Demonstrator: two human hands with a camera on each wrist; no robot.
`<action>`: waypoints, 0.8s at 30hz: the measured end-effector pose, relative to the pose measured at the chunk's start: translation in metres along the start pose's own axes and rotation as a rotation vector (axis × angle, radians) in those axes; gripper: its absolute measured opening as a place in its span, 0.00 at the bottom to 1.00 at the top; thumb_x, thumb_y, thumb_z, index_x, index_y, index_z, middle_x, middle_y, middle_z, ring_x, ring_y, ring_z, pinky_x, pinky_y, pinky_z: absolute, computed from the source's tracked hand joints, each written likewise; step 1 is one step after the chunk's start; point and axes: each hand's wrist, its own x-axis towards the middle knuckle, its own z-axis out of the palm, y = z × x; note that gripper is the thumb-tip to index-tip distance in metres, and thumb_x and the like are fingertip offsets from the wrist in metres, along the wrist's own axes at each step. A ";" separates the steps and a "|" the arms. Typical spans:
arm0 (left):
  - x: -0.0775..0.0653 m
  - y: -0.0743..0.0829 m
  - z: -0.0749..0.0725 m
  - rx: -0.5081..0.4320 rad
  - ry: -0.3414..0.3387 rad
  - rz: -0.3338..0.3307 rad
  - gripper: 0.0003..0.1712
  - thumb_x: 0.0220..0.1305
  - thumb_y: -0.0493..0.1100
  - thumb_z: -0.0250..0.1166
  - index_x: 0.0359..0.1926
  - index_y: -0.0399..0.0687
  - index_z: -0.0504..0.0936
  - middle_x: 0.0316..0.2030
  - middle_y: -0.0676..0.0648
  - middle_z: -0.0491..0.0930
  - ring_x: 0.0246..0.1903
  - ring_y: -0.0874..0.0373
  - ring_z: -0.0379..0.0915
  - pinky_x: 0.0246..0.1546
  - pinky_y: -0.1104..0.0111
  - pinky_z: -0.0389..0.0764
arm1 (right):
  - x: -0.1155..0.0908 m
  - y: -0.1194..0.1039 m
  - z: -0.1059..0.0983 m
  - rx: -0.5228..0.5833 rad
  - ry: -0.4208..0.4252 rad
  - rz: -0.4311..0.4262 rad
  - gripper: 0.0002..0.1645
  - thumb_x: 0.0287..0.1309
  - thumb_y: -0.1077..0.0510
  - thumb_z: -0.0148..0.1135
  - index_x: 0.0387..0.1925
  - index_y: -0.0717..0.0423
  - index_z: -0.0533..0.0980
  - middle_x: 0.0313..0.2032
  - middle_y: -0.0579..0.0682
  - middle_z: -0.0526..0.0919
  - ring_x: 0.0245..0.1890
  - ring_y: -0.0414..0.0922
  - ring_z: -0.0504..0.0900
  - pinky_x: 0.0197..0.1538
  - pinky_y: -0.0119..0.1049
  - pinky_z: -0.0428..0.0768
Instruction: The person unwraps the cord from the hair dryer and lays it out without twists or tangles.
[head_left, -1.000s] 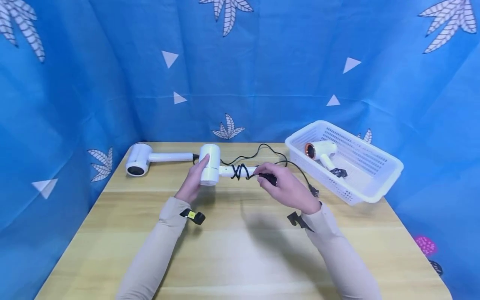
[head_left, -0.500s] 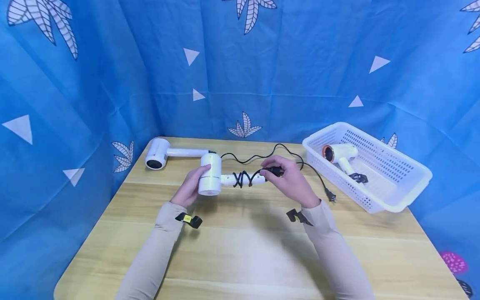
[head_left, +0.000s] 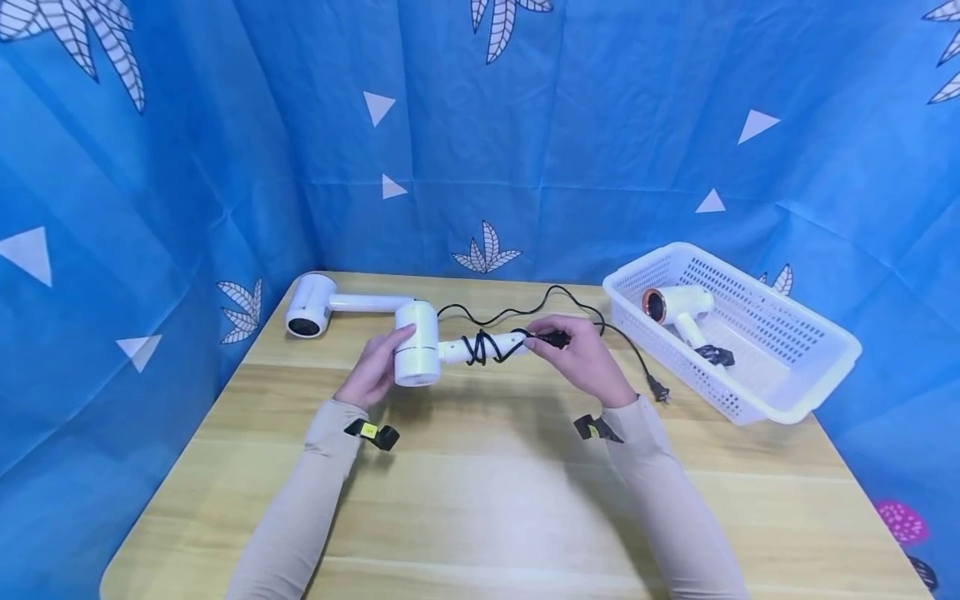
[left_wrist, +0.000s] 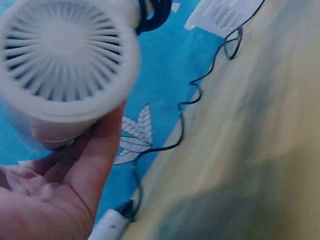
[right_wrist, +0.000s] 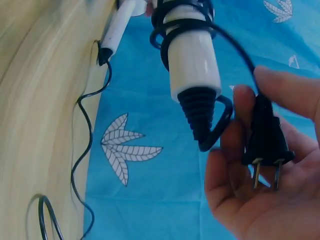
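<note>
My left hand (head_left: 375,367) grips the round head of a white hair dryer (head_left: 417,343), held above the table with its handle pointing right. In the left wrist view the vented end of the hair dryer (left_wrist: 65,55) faces the camera. A black cord (right_wrist: 187,25) is wound in several loops round the handle. My right hand (head_left: 581,358) pinches the cord by its two-pin plug (right_wrist: 267,135), just past the end of the handle. The plug's prongs point away from the fingertips in the right wrist view.
A second white hair dryer (head_left: 311,304) lies at the back left of the wooden table (head_left: 480,517); its loose cord (head_left: 517,312) trails right to a plug (head_left: 658,389). A white basket (head_left: 817,367) at the right holds another hair dryer (head_left: 686,308). Blue curtains surround the table.
The head view has turned left, so things sit further right in it. My right hand drew the plug end away from the handle, then back in close, adding to the cord's wrap.
</note>
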 end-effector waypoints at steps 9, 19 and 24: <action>-0.003 0.027 0.006 0.227 -0.051 0.292 0.36 0.59 0.30 0.70 0.68 0.40 0.71 0.51 0.56 0.81 0.50 0.62 0.80 0.52 0.72 0.83 | 0.006 0.015 -0.004 0.141 0.018 0.215 0.34 0.67 0.51 0.69 0.70 0.55 0.70 0.30 0.50 0.88 0.34 0.46 0.86 0.41 0.34 0.81; -0.017 0.035 0.031 0.601 -0.268 0.686 0.48 0.42 0.23 0.79 0.67 0.50 0.74 0.73 0.47 0.72 0.78 0.58 0.60 0.82 0.52 0.53 | 0.015 0.056 -0.004 0.768 -0.159 0.426 0.31 0.74 0.31 0.51 0.56 0.52 0.75 0.25 0.47 0.82 0.17 0.36 0.71 0.21 0.24 0.67; -0.018 0.036 0.041 0.827 -0.234 0.793 0.48 0.47 0.27 0.79 0.69 0.56 0.74 0.77 0.51 0.66 0.81 0.51 0.51 0.82 0.41 0.45 | 0.015 0.061 -0.004 0.818 -0.118 0.368 0.18 0.76 0.42 0.56 0.42 0.50 0.83 0.26 0.47 0.86 0.15 0.34 0.69 0.19 0.22 0.63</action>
